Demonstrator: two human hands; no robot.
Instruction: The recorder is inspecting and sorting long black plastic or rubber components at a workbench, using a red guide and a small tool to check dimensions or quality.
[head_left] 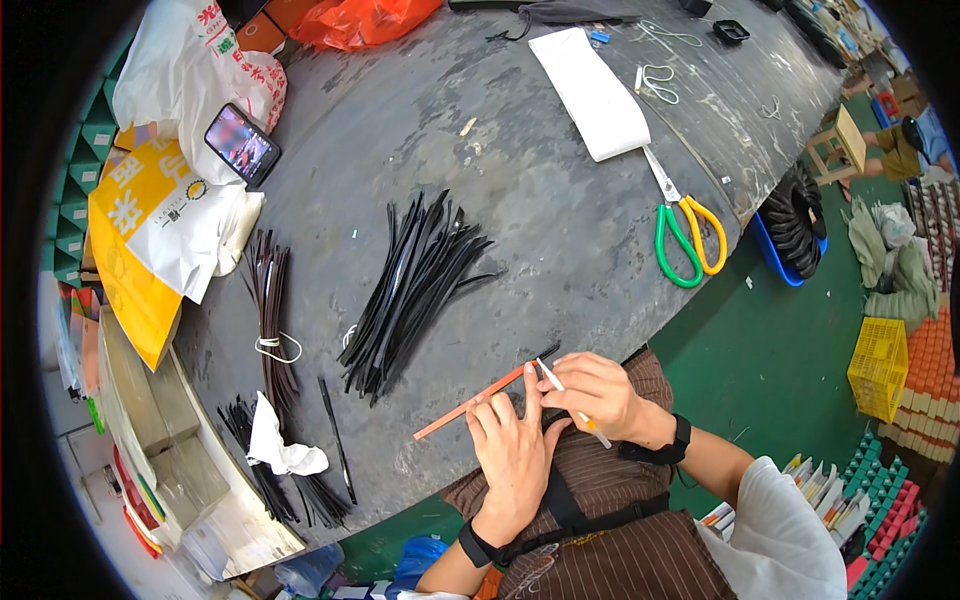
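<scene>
Near the table's front edge, my left hand [512,445] has its fingers stretched out, the tips pressing down on a narrow orange-red strip [450,415]. A dark strip [548,350] shows at the far right end of the orange-red one; how far it runs beneath is hidden. My right hand [600,395] is closed round a white pen [552,378] with a yellow-orange part near its back end. The pen's tip is at the orange-red strip's right end, beside my left index finger.
A loose pile of black strips [410,290] lies mid-table, with tied bundles [270,320] to its left and a single black strip [337,440] nearby. Scissors [685,225] with green and yellow handles lie right, under a white folded sheet [590,90]. A phone [242,145] leans against bags.
</scene>
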